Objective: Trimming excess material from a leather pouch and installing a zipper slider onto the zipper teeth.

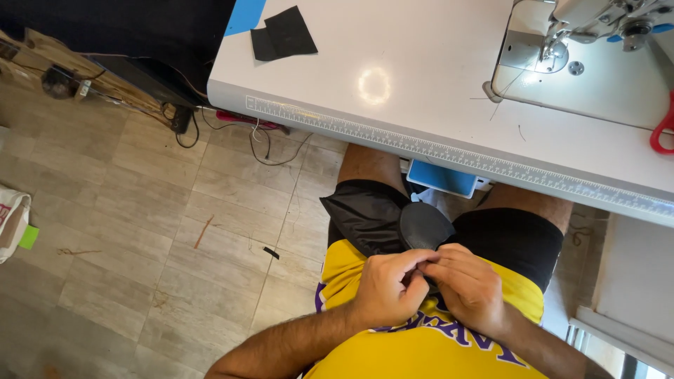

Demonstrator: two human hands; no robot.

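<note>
left hand (388,286): my fingers pinched on dark grey rounded fabric piece (423,226) — in lap
right hand (469,286): pinching same edge
progress: fabric not yet at white sewing machine (597,21) — stitching left

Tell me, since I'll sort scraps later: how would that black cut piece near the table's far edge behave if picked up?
The black cut piece lies perfectly flat and thin on the table, so it is probably light and floppy. Its overlapped layers might slide apart when lifted.
</note>
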